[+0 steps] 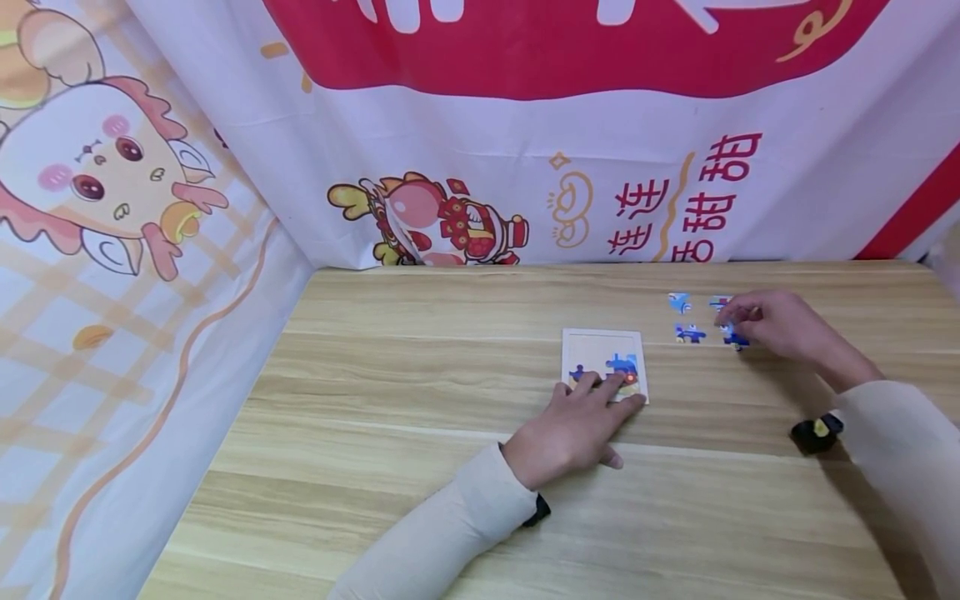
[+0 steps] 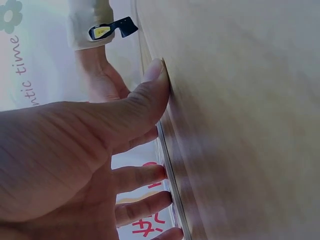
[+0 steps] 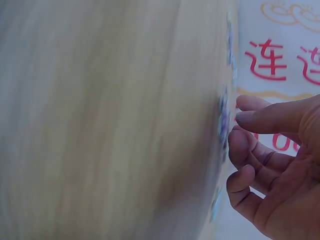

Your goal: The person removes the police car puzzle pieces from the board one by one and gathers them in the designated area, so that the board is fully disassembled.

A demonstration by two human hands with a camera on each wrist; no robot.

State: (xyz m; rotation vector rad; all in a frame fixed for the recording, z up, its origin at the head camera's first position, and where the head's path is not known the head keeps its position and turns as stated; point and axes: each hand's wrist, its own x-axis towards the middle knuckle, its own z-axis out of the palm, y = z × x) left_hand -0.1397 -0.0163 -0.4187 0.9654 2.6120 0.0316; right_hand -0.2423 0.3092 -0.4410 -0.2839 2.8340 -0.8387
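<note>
A small white-rimmed jigsaw tray point(image 1: 567, 354) lies on the table, with blue pieces point(image 1: 622, 365) fitted along its near part. My left hand point(image 1: 577, 429) rests on its near edge with fingers spread, hiding part of the picture. In the left wrist view the fingertips touch the thin tray from the side. Over the loose pieces at the right hovers my right hand point(image 1: 783, 329), fingers bent, its fingertips by a dark blue jigsaw piece point(image 1: 732, 335). The right wrist view shows the right hand point(image 3: 272, 160) just off the pieces, nothing visible in its grasp.
Other loose jigsaw pieces lie nearby: a light blue one point(image 1: 679, 302), a blue one point(image 1: 690, 334) and one point(image 1: 720, 302) partly behind the right fingers. The wooden table point(image 1: 420, 350) meets a printed cloth point(image 1: 465, 125) at its back edge.
</note>
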